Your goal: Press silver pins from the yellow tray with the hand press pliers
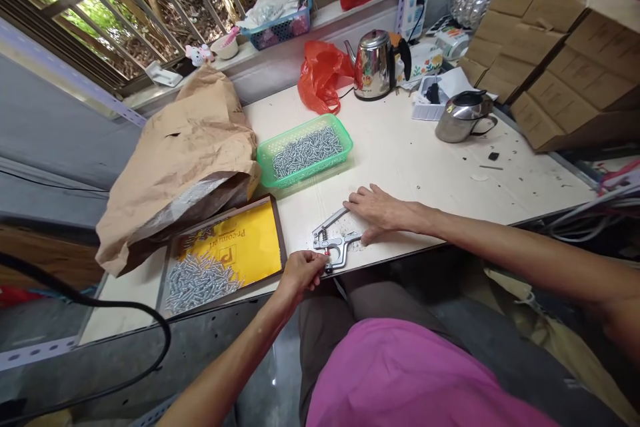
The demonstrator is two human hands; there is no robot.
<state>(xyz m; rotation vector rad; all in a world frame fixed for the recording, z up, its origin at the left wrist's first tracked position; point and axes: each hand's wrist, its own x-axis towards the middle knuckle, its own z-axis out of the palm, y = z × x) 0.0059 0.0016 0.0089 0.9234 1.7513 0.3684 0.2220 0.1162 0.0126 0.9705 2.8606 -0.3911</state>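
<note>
Metal hand pliers [334,237] lie on the white table [425,153] near its front edge. My right hand [377,211] rests over the pliers' handles, fingers curled round them. My left hand [301,271] is pinched at the pliers' jaw, on a tiny part I cannot make out. To the left lies a yellow-lined tray [253,240] with a heap of small silver parts [197,280]. Behind the pliers stands a green basket [345,143] filled with several more silver parts.
A crumpled brown paper bag [185,147] lies at the left. A red plastic bag [320,77], a steel kettle [375,65], a steel jug [463,117] and stacked cardboard boxes [555,40] stand at the back and right. A black cable [125,310] loops at lower left.
</note>
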